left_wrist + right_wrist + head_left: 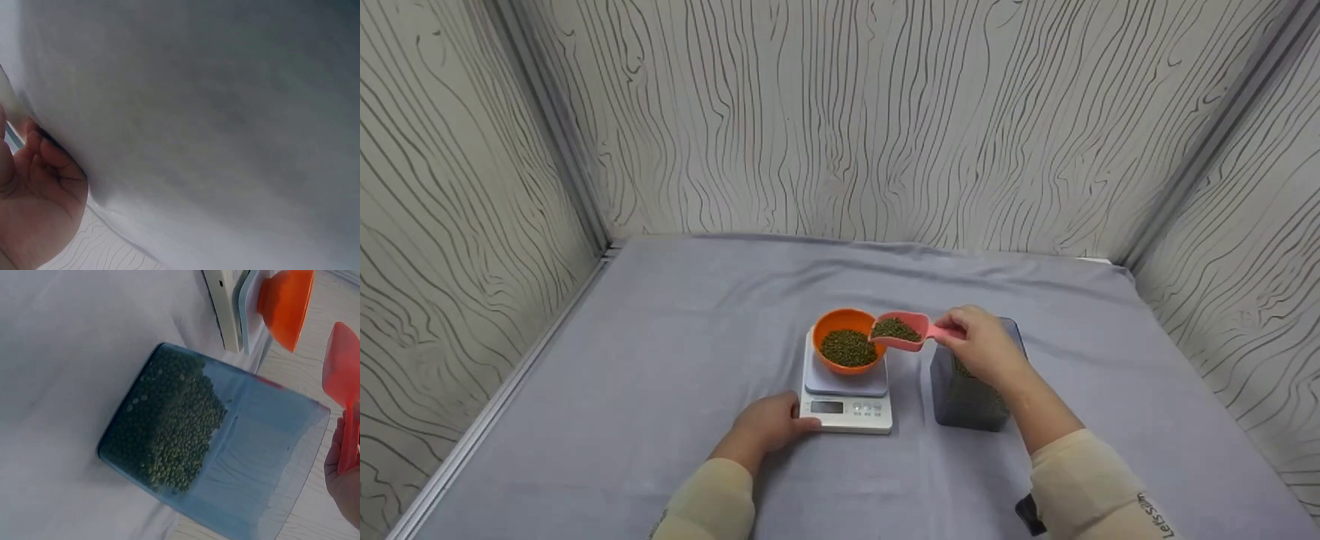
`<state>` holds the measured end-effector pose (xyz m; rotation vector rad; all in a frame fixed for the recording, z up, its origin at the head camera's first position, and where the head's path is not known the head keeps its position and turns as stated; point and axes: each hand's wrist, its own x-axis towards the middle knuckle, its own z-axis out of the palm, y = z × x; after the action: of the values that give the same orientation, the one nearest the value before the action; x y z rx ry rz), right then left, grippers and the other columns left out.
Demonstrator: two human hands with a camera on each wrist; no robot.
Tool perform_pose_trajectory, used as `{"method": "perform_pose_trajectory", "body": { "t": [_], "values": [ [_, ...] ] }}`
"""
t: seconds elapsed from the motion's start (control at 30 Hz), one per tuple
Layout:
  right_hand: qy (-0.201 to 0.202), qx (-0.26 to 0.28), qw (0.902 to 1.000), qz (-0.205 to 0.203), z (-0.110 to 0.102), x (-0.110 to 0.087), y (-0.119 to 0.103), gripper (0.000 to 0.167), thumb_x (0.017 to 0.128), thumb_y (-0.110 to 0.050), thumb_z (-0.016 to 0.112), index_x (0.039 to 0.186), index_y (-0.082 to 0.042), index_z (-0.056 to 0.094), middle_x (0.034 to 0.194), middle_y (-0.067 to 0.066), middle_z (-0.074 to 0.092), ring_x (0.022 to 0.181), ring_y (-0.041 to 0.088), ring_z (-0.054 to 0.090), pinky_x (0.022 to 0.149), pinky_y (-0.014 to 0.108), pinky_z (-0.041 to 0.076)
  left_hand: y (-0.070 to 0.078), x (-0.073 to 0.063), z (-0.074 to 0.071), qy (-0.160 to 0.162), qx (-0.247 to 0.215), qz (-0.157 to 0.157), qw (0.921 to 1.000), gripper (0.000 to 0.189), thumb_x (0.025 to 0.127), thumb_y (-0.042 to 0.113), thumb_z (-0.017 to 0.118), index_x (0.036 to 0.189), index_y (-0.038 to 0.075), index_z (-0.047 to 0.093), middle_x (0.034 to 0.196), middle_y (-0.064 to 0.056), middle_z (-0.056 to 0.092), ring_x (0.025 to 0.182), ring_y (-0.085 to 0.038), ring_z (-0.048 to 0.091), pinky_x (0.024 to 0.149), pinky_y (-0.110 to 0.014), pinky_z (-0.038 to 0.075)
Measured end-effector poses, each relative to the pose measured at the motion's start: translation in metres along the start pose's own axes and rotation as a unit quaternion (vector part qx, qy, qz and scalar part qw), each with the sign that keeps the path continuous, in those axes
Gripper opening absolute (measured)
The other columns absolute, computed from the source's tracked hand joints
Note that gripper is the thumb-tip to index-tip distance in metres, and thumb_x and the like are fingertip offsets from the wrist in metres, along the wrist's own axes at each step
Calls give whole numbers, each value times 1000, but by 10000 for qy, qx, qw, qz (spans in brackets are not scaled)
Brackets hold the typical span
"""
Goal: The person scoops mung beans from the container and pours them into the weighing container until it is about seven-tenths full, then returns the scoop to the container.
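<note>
"What's on the left?"

"A sleeve, then the left hand [771,421] on the grey cloth [585,405], gripping the near left corner of the scale [840,424], its thumb over the top. The bowl [840,319] sits on the scale's plate, with beans [849,349] in it."

"And right of that?"

"The scoop [906,346], loaded with beans, at the bowl's right side. The right hand [979,341] pinches its handle, well apart from the left hand."

"Anything in the way?"

"That hand and its forearm cover much of the bin [971,401], which stands on the cloth right of the scale. Farther right, the right sleeve [1084,476] partly hides a black thing [1029,516]; I can't tell what it is."

"Do the other views add anything?"

"The left wrist's is mostly pale cloth, with curled fingers at its left edge. The right wrist's looks through the bin's side: beans heaped in its lower part. It also shows a gap between scoop and bowl, where from the head they seem to overlap."
</note>
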<state>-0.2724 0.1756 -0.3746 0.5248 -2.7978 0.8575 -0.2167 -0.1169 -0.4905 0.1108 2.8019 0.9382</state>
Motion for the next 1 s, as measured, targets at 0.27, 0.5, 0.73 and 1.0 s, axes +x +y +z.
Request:
{"method": "perform_pose_trajectory", "body": {
  "t": [0.27,0.5,0.73,1.0],
  "values": [
    [223,-351,9984,-371,8,1,-8,7,79,-7,68,84,-3,65,81,7,58,77,20,51,72,39,42,0,1,0,23,131,63,9999,39,76,48,67,75,14,49,66,1,48,64,-17,44,61,-34,36],
    [582,-811,9899,-1004,15,2,-15,10,74,-4,72,80,-2,64,75,6,55,73,23,51,71,40,41,1,0,-1,3,20,37,10000,38,76,47,68,75,14,49,67,0,48,65,-17,44,61,-33,36],
    [852,-1122,9808,-1348,17,1,-22,12,72,-3,72,79,-3,63,74,7,54,74,28,51,70,41,42,1,0,-1,-6,22,33,10000,38,76,47,68,75,14,49,66,1,48,64,-17,44,60,-33,36],
    [1012,-1168,9740,-1653,17,1,-25,11,74,-4,71,79,-3,62,74,6,52,73,27,50,69,39,41,-1,1,1,-4,-3,-1,10000,38,75,47,68,75,14,49,65,1,48,64,-17,44,60,-33,36]
  ]
}}
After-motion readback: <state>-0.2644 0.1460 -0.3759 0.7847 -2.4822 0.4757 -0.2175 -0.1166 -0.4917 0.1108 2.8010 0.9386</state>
